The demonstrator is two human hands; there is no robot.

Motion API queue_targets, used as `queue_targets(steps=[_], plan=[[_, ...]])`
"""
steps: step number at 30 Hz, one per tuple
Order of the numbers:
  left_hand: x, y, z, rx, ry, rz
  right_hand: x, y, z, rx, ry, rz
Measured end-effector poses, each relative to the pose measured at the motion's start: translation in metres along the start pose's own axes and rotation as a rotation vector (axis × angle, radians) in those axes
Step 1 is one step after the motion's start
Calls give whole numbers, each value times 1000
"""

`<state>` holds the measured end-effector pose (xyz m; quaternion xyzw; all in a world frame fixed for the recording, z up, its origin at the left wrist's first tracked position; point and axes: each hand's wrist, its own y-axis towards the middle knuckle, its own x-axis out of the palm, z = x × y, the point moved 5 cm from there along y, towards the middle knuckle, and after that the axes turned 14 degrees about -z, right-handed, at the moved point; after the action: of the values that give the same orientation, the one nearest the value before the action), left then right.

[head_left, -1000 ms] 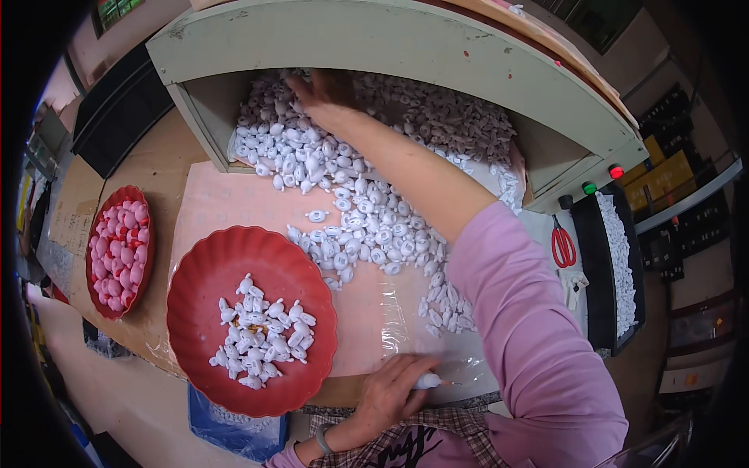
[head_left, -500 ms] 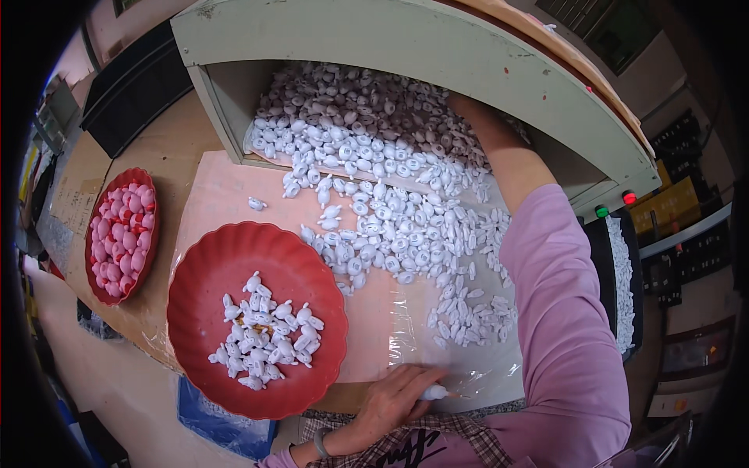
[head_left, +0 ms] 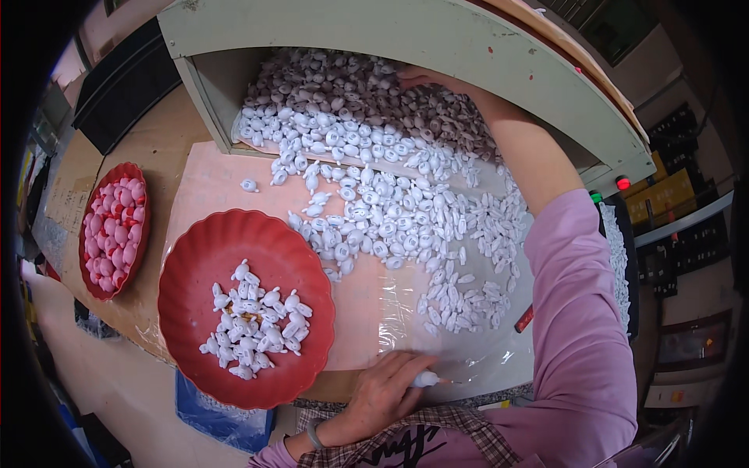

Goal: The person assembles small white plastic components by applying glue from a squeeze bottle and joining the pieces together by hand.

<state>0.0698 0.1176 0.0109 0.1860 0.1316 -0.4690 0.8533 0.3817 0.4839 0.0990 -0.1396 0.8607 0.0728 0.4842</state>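
Near the table's front edge my left hand [head_left: 388,385] is closed around a small white squeeze bottle [head_left: 425,379], whose thin tip points right; most of the bottle is hidden in the fingers. My right arm reaches far into a grey-green box-like housing. There my right hand [head_left: 434,77] lies on the shaded back of a heap of small white plastic figure pieces [head_left: 343,129], fingers stretched to the left. More white pieces [head_left: 390,214] spill from the opening onto the table. A large red scalloped dish [head_left: 183,312] at the left holds several white pieces.
The housing's [head_left: 374,27] front beam arches over my right forearm. A smaller red dish [head_left: 83,249] with pink pieces stands far left, near a black bin [head_left: 125,86]. A red stick-like object [head_left: 524,319] lies beside my right sleeve. Below the table's edge sits a blue crate [head_left: 222,421].
My right hand has shifted left inside the housing and now shows over the heap. The red stick-like object has come into sight by my sleeve. My left hand still grips the bottle.
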Motion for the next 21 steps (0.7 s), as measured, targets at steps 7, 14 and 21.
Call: queue_targets(steps=[7,14,21], plan=[[2,0,1,-28,-56,-14,3,-77,1,-168,-378,350],[0,2,4,-47,-35,10,56,-84,0,-218,-288,156],[1,-1,4,-31,-17,27,23,-126,37,4,-465,-130]])
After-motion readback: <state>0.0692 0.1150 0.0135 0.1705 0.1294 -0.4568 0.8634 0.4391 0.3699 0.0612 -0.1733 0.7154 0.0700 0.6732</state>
